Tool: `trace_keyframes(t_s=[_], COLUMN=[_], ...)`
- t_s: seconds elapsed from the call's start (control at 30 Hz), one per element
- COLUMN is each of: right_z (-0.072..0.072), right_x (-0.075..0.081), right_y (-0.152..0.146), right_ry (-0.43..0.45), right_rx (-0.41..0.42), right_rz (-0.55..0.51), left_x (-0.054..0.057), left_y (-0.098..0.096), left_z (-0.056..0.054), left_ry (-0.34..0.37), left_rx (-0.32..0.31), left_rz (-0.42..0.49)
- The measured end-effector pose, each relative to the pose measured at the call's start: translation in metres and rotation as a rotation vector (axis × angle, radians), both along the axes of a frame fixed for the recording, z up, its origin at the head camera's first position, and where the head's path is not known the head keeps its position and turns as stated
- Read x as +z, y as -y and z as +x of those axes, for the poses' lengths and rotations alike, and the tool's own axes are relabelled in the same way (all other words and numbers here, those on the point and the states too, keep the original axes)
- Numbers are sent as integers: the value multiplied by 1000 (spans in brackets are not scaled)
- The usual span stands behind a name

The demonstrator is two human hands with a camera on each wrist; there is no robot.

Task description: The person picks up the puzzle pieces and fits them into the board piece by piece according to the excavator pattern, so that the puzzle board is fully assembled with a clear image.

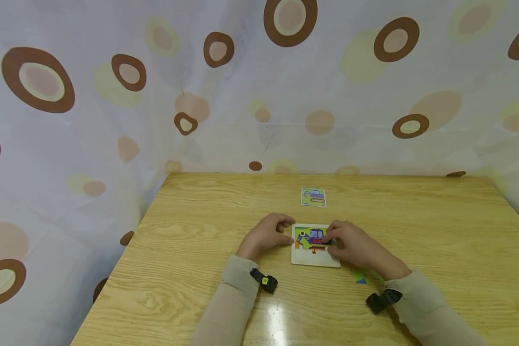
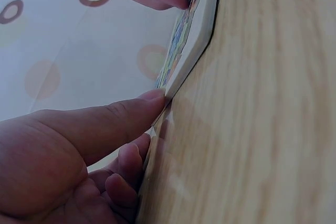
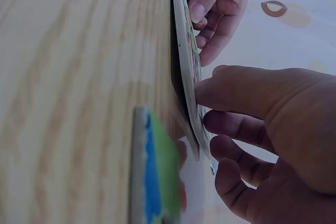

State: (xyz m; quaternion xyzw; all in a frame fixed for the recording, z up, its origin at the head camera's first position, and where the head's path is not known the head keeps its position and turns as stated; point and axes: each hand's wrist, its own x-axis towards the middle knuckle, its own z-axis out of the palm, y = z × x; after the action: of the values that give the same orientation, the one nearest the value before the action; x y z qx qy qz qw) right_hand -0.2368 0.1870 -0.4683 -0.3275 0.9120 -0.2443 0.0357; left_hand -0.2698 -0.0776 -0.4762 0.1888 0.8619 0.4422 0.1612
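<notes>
A white-framed jigsaw board [image 1: 315,260] lies on the table, its upper part filled with a colourful digger picture [image 1: 315,235]. My left hand [image 1: 268,232] is at the board's left side. In the left wrist view its thumb [image 2: 121,116] touches the board's corner, the other fingers loosely bent. Over the right part of the picture, my right hand [image 1: 356,244] pinches a puzzle piece between thumb and index finger; the fingers mostly hide it. An orange piece edge [image 1: 315,251] shows beside the bare lower part of the board. The right thumb [image 3: 231,90] lies against the board's face.
Behind the board lies a small picture card [image 1: 313,197] with the same digger. A loose green and blue piece [image 1: 361,278] lies near the right wrist, partly under the forearm. Each wrist wears a black camera strap [image 1: 385,300]. A patterned curtain [image 1: 259,96] stands behind the wooden table [image 1: 190,240].
</notes>
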Motion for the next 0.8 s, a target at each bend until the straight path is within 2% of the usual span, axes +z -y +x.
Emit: trace_keyframes(t_s=[0.17, 0.4, 0.8], right_z=[1, 4, 17], right_x=[2, 6, 11], right_y=[-1, -9, -30], right_ry=[10, 45, 65], right_rx=[-11, -25, -33], right_rz=[-5, -67, -59], left_x=[-1, 1, 0], left_y=[0, -1, 0], left_z=[0, 1, 1], left_ry=[12, 8, 0], left_rx=[10, 11, 7], left_rz=[4, 9, 9])
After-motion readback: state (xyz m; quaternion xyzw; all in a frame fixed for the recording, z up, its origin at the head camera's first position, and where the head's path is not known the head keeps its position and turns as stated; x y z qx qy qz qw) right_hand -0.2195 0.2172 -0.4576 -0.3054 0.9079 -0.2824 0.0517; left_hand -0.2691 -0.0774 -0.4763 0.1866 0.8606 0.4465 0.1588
